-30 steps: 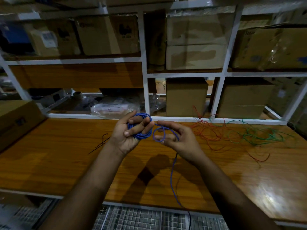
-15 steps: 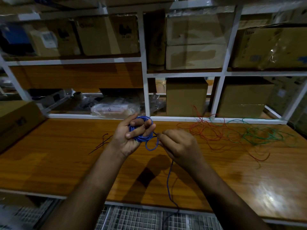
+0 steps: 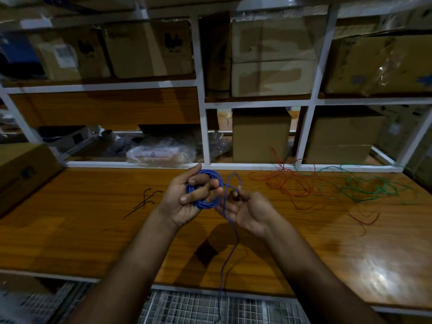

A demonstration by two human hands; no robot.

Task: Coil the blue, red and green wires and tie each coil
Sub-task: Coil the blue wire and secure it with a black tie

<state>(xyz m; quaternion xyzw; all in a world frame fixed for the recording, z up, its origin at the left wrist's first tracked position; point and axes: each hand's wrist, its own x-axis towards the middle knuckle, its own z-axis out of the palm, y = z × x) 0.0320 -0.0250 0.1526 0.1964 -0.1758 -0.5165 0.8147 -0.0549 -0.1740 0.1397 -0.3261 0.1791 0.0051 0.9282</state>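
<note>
My left hand (image 3: 187, 202) grips a coil of blue wire (image 3: 205, 203) above the wooden bench, fingers curled through its middle. Just right of it, my right hand (image 3: 247, 211) is turned palm up and pinches the blue wire's free run, which forms a loop above the fingers and then trails down over the bench's front edge. The red wire (image 3: 287, 185) lies loose and tangled on the bench to the right. The green wire (image 3: 364, 189) lies tangled further right, overlapping the red one.
Several thin black ties (image 3: 145, 202) lie on the wooden bench (image 3: 81, 230) left of my hands. A cardboard box (image 3: 21, 169) stands at the far left. White shelving (image 3: 203, 127) with boxes and a plastic bag (image 3: 161, 153) rises behind. A wire grid (image 3: 201, 307) lies below the front edge.
My right hand has rolled from palm down to palm up and brought another loop of blue wire up beside the coil. The left hand has kept its hold.
</note>
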